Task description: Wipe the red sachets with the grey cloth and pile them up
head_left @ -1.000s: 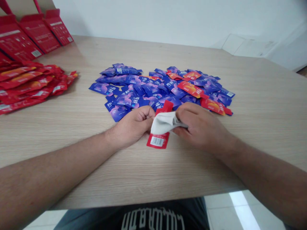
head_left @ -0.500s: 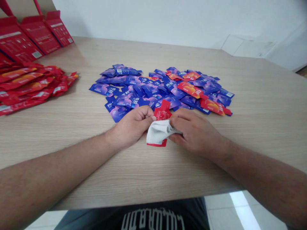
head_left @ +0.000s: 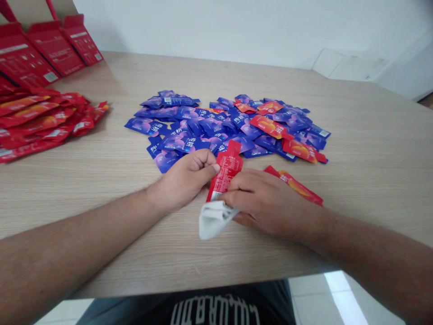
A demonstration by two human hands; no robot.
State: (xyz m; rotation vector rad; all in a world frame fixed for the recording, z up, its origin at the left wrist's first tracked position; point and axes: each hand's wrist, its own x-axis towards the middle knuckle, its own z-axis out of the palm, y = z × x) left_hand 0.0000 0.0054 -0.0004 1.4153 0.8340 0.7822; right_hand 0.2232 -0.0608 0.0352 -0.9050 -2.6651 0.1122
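The left hand (head_left: 184,178) is curled closed, its grip pinching the edge of a red foil sachet (head_left: 226,171) that slants between both hands over the table (head_left: 237,262). The right hand (head_left: 267,203) lies closed across the sachet's lower end, gripping a crumpled white cloth (head_left: 214,220) that sticks out below it. A second red sachet (head_left: 293,185) lies just beyond the right hand's knuckles. Ahead, at centre, spreads a heap of blue-purple sachets (head_left: 189,140) mixed with a few red ones. Piled red sachets (head_left: 37,122) lie at the left edge, and red cartons (head_left: 43,49) stand at upper left.
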